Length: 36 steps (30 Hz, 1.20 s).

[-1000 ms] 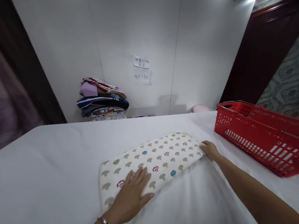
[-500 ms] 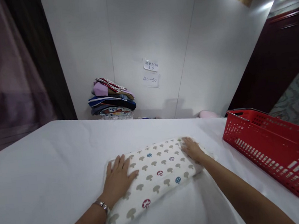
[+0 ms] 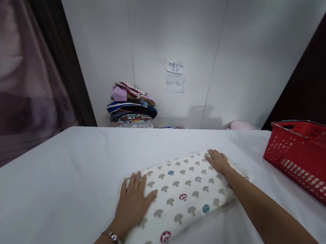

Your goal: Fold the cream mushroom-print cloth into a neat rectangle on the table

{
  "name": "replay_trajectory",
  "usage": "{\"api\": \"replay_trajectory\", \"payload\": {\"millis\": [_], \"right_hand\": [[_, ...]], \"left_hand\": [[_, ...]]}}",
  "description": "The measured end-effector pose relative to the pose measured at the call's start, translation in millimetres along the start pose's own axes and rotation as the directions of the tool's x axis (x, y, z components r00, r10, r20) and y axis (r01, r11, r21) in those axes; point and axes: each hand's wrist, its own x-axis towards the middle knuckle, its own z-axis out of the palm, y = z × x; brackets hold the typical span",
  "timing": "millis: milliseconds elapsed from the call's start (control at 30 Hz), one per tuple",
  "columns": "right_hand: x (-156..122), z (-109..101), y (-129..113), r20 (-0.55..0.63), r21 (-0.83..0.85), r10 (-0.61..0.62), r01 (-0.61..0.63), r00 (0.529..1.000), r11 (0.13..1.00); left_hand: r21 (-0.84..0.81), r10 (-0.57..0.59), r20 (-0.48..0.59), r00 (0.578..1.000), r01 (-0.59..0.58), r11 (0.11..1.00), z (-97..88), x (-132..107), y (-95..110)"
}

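Two hands lie flat and open on a mushroom-print cloth (image 3: pixel 182 191). The left hand (image 3: pixel 134 200), with a wristwatch (image 3: pixel 112 238) on its wrist, presses on the left part of the cloth, fingers spread wide. The right hand (image 3: pixel 219 161) rests on the far right end with its fingers out straight. Neither hand grips anything.

The cloth is folded into a long thick pad and sits in the middle of the white bench (image 3: pixel 55 180), close to the person. It looks soft, puffy and light. I think it would flop and come unfolded if picked up by one corner. It will not break or slip. The two short ends look best to hold, one hand on each.

A red plastic basket (image 3: pixel 315 160) sits off to the right, apart from the cloth. A pile of folded clothes (image 3: pixel 132 106) is far back by the wall, near two paper notes (image 3: pixel 175 76).
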Motion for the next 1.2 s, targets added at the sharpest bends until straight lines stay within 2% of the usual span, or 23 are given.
{"api": "replay_trajectory", "payload": {"millis": [200,467,600,767,833,900,1000,1067,1100,1133,1200], "right_hand": [[-2,-9,-4,0.030,-0.002,0.009,-0.008,1.000,1.000],[-31,-10,5,0.038,-0.038,0.097,-0.095,0.995,0.995],[-38,-11,-4,0.029,-0.036,0.105,-0.104,0.994,0.994],[-57,-2,-10,0.003,0.009,-0.035,0.035,0.999,0.999],[-69,1,-11,0.003,0.012,-0.055,0.055,0.999,0.998],[-84,2,-16,-0.041,0.006,-0.102,0.103,0.994,0.995],[-113,5,-36,-0.101,0.009,-0.279,0.281,0.955,0.960],[-131,10,-51,-0.117,0.026,-0.353,0.358,0.928,0.933],[-138,12,-57,-0.131,0.035,-0.369,0.376,0.920,0.926],[-143,14,-61,-0.145,0.046,-0.379,0.388,0.914,0.920],[-147,16,-65,-0.167,0.078,-0.379,0.395,0.910,0.915]], "left_hand": [[-0.027,-0.006,0.021,1.000,0.007,1.000,-6.0,-4,5],[-0.056,-0.022,0.066,0.998,0.026,0.998,-9.1,-5,9],[-0.067,-0.032,0.068,0.997,0.037,0.997,-8.2,-6,10],[-0.091,-0.054,0.069,0.996,0.060,0.994,-6.1,-7,10],[-0.118,-0.054,0.069,0.996,0.062,0.991,-6.0,-7,12],[-0.157,-0.054,0.072,0.996,0.065,0.985,-7.8,-7,13],[-0.266,-0.049,0.059,0.997,0.063,0.962,-15.5,-8,10],[-0.369,-0.121,-0.005,0.993,0.111,0.923,-22.2,-10,3],[-0.429,-0.207,-0.040,0.978,0.170,0.887,-25.2,-12,-2],[-0.487,-0.315,-0.060,0.947,0.248,0.837,-27.7,-13,-8],[-0.571,-0.511,-0.043,0.859,0.398,0.718,-31.2,-15,-22]]}}
